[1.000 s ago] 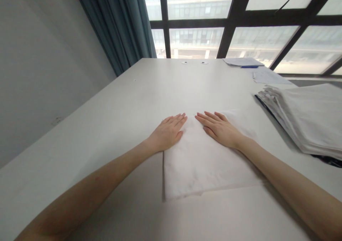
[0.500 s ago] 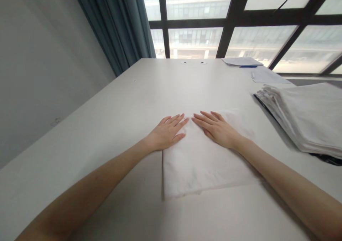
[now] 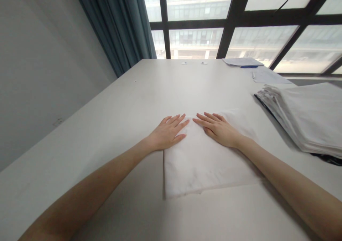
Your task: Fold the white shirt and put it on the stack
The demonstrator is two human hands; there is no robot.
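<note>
A white cloth (image 3: 205,166), folded into a rough rectangle, lies flat on the white table (image 3: 120,109) in front of me. Over its far left corner rests my left hand (image 3: 168,132), palm down, fingers spread. My right hand (image 3: 216,129) lies flat on the far part of the same cloth, its fingers stretched out and pointing left. Neither hand grips anything. Small wrinkles show in the cloth's near half. The cloth's far left corner is partly hidden under my left hand, and my right forearm covers part of its right side.
At the right stands a stack of folded white cloths (image 3: 310,116) with something black beneath it. Papers (image 3: 242,61) and a blue pen (image 3: 249,67) lie at the far right. A wall (image 3: 48,73) borders the left side; a blue curtain (image 3: 117,27) and windows (image 3: 195,43) are beyond the table.
My right hand has shifted very slightly on the cloth, its fingers a little more apart. My left hand stays in place, and the cloth looks the same.
</note>
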